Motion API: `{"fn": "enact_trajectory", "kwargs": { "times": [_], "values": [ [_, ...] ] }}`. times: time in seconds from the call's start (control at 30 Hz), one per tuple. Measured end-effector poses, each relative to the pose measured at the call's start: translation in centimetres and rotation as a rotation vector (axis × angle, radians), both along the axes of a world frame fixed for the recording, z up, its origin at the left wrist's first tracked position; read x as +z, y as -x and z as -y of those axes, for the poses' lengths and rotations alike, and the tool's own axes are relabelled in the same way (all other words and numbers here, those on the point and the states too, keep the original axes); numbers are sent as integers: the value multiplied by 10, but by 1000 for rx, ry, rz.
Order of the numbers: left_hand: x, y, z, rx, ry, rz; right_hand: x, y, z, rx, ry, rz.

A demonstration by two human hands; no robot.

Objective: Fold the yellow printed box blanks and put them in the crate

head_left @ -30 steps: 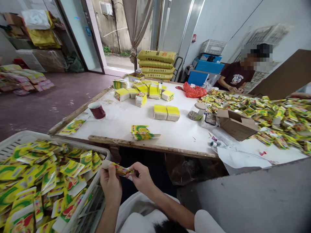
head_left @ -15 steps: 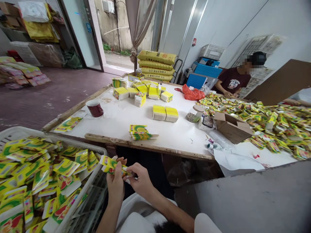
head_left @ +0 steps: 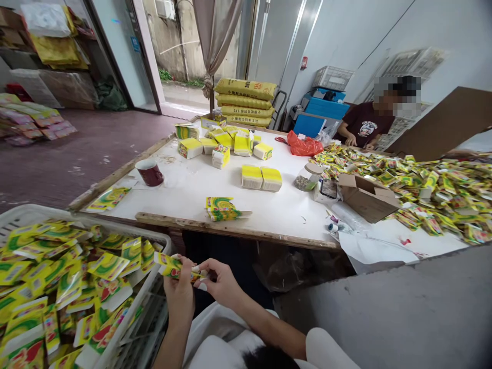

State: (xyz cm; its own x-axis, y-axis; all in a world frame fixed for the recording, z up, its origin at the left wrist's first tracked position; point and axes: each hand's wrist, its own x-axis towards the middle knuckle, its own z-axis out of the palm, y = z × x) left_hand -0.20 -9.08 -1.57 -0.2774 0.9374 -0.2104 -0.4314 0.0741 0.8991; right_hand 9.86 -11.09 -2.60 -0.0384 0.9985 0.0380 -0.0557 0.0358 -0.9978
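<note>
Both my hands meet low in the middle, below the table's near edge. My left hand (head_left: 180, 294) is closed around a small stack of yellow-green sachets (head_left: 169, 266), held edge-on. My right hand (head_left: 219, 283) pinches the right end of the same stack. Just to the left stands a white plastic crate (head_left: 151, 294) filled with several loose yellow-green sachets (head_left: 69, 282). On the table lies a short fanned stack of sachets (head_left: 223, 209) near the front edge.
A white-topped table (head_left: 192, 189) carries banded yellow bundles (head_left: 261, 178), a dark red mug (head_left: 149, 172), an open cardboard box (head_left: 367, 197) and a wide heap of sachets (head_left: 434, 195). A person in a dark shirt (head_left: 363, 125) sits at the far side. Yellow sacks (head_left: 246, 102) are stacked by the door.
The sachet stack rose slightly in my hands and turned, its left end now sticking out toward the crate. My left fingers shifted up around it. The view drifted a little.
</note>
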Motion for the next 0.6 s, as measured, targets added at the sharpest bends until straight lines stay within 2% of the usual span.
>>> {"fn": "enact_trajectory", "kwargs": {
  "times": [0.07,0.13,0.2,0.23,0.3,0.4,0.5,0.6],
  "values": [
    [-5,6,-2,79,-31,-24,-2,-2,-3,-2,-26,65],
    [-4,14,-5,222,-135,-108,-2,-11,-5,-30,-69,175],
    [4,23,-8,349,-285,-239,0,-26,-8,-73,-152,324],
    [11,27,-8,362,-355,-300,2,-35,-9,-81,-207,404],
    [26,34,-7,251,-430,-406,8,-50,-10,-57,-327,569],
    [40,38,-6,-58,-412,-615,17,-62,-9,71,-467,794],
    [34,36,-11,-282,-312,-720,23,-61,-9,197,-568,909],
    [20,32,-14,-498,-145,-689,27,-57,-10,202,-644,926]
  ]
}}
